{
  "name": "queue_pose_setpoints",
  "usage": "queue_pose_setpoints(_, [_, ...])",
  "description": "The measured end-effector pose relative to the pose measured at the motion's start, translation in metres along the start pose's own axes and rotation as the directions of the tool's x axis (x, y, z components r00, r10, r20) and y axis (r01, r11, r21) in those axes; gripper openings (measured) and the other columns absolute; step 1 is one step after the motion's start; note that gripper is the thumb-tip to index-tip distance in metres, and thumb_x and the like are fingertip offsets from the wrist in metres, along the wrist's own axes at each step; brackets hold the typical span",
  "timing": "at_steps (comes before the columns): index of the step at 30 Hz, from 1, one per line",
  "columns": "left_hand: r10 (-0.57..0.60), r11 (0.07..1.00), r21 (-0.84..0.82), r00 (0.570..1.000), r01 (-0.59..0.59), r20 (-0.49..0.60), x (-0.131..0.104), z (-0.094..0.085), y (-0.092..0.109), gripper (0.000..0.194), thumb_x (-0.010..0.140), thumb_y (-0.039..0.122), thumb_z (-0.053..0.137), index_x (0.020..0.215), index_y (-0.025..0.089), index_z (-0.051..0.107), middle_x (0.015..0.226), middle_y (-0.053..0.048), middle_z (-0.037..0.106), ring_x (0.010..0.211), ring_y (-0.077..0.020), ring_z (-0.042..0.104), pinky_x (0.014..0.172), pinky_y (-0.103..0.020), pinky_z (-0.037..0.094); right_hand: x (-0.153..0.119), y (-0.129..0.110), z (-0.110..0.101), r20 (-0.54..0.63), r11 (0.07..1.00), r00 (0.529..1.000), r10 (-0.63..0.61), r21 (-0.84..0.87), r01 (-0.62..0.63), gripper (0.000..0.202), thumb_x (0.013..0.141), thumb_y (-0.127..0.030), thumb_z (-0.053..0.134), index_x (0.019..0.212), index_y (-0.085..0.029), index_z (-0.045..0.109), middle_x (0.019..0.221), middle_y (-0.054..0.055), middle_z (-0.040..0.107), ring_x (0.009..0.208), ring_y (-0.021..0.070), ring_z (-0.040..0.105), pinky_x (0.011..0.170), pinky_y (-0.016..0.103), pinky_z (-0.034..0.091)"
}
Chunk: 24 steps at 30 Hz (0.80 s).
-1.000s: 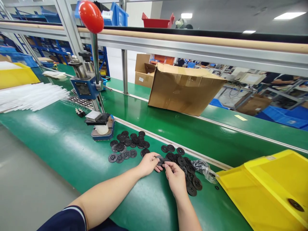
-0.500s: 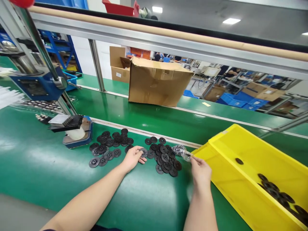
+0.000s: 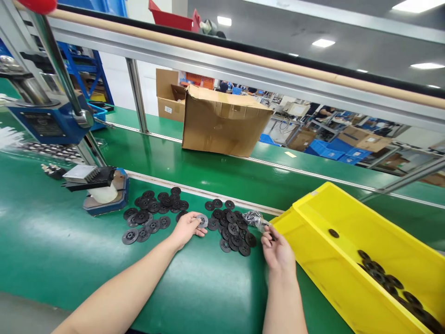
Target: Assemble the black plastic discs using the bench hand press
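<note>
My left hand (image 3: 189, 228) pinches a black slotted disc (image 3: 202, 221) between thumb and fingers, just above the green bench. A heap of similar black discs (image 3: 232, 228) lies to its right, and a looser group of discs (image 3: 153, 226) spreads to its left. At the right end of the heap is a crumpled clear plastic bag (image 3: 253, 217) with small dark parts in it. My right hand (image 3: 278, 250) is at the bag's near end, palm partly turned up and fingers curled closed. Something small and dark shows at its fingertips, too unclear to name.
A yellow bin (image 3: 327, 222) with black discs inside stands close by my right arm. At left is a blue hand press (image 3: 48, 123) with a metal block on its base. A cardboard box (image 3: 222, 123) stands beyond the bench's raised strip.
My right hand has turned from a palm-down pinch on the bag to palm partly up, fingers curled. My left hand still holds the disc. The view has shifted slightly.
</note>
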State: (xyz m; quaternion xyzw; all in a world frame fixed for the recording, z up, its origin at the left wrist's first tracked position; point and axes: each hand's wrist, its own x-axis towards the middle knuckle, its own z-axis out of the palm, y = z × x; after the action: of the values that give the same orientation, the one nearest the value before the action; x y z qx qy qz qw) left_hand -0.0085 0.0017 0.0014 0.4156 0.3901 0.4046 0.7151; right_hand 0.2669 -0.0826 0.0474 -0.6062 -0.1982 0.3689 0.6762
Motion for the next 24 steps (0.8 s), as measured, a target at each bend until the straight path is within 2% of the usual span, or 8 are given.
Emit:
queue_pose_setpoints(2, [-0.008,1.000,-0.010,1.000,0.009,0.012,0.000,0.000,0.000,0.041,0.077,0.040,0.069,0.102,0.010,0.054,0.078,-0.009,0.069,0.064,-0.0194,0.071,0.058,-0.030,0.057,-0.016,0.004,0.023,0.156,0.995,0.986,0.054,0.072,-0.065,0.042,0.056,-0.035,0.076,0.089,-0.017,0.057,0.082,0.005,0.060,0.052,0.0063,0.036,0.039,0.018,0.025])
queue_pose_setpoints(4, [-0.004,1.000,-0.011,1.000,0.004,0.019,-0.001,0.001,0.000,0.041,0.077,0.040,0.069,0.102,0.011,0.054,0.077,-0.008,0.069,0.064,-0.0191,0.071,0.059,-0.030,0.057,-0.033,0.014,0.046,0.290,0.985,0.950,0.113,0.091,-0.144,0.045,0.058,-0.033,0.079,0.094,-0.015,0.059,0.081,0.005,0.061,0.050,0.0048,0.033,0.038,0.017,0.019])
queue_pose_setpoints(6, [0.005,1.000,-0.008,1.000,-0.004,0.021,-0.002,0.002,0.000,0.042,0.076,0.040,0.069,0.102,0.011,0.055,0.076,-0.006,0.068,0.064,-0.0188,0.070,0.058,-0.029,0.056,-0.047,0.025,0.063,0.385,0.975,0.910,0.153,0.091,-0.202,0.045,0.064,-0.036,0.080,0.098,-0.015,0.059,0.079,0.004,0.062,0.048,0.0037,0.031,0.038,0.016,0.016])
queue_pose_setpoints(9, [0.003,1.000,-0.003,1.000,-0.003,0.030,-0.002,0.003,0.000,0.044,0.075,0.042,0.069,0.102,0.011,0.054,0.075,-0.006,0.067,0.063,-0.0184,0.070,0.058,-0.029,0.056,-0.057,0.036,0.075,0.477,0.961,0.852,0.214,0.053,-0.272,0.044,0.068,-0.042,0.079,0.093,-0.014,0.058,0.074,0.004,0.062,0.044,0.0026,0.029,0.036,0.015,0.013])
queue_pose_setpoints(12, [-0.006,1.000,-0.004,0.999,0.006,0.044,-0.002,0.004,0.001,0.046,0.074,0.044,0.070,0.102,0.010,0.054,0.076,-0.007,0.068,0.063,-0.0182,0.070,0.058,-0.029,0.055,-0.058,0.040,0.075,0.517,0.945,0.812,0.272,0.013,-0.326,0.044,0.068,-0.044,0.078,0.091,-0.013,0.058,0.073,0.005,0.062,0.043,0.0030,0.033,0.036,0.015,0.013])
queue_pose_setpoints(17, [-0.003,1.000,0.004,0.999,0.002,0.035,-0.004,0.007,0.004,0.046,0.073,0.044,0.070,0.102,0.011,0.055,0.080,-0.008,0.069,0.063,-0.0173,0.069,0.059,-0.028,0.055,-0.060,0.043,0.076,0.540,0.936,0.783,0.308,-0.024,-0.351,0.044,0.069,-0.040,0.073,0.100,-0.012,0.058,0.075,0.005,0.063,0.044,0.0046,0.037,0.036,0.015,0.014])
queue_pose_setpoints(20, [0.003,1.000,0.014,0.999,-0.003,0.045,-0.005,0.010,0.003,0.046,0.074,0.045,0.069,0.101,0.011,0.056,0.078,-0.008,0.069,0.063,-0.0173,0.069,0.058,-0.028,0.054,-0.060,0.047,0.077,0.537,0.946,0.789,0.297,-0.050,-0.321,0.045,0.070,-0.042,0.073,0.101,-0.014,0.055,0.072,0.004,0.064,0.043,0.0049,0.036,0.035,0.015,0.014])
queue_pose_setpoints(24, [-0.009,1.000,0.024,0.997,0.007,0.071,-0.007,0.015,-0.001,0.046,0.073,0.048,0.070,0.098,0.012,0.057,0.073,-0.006,0.067,0.061,-0.0170,0.069,0.056,-0.027,0.054,-0.059,0.051,0.077,0.533,0.961,0.804,0.265,-0.081,-0.264,0.046,0.069,-0.049,0.076,0.092,-0.015,0.054,0.072,0.003,0.064,0.041,0.0033,0.033,0.034,0.015,0.014])
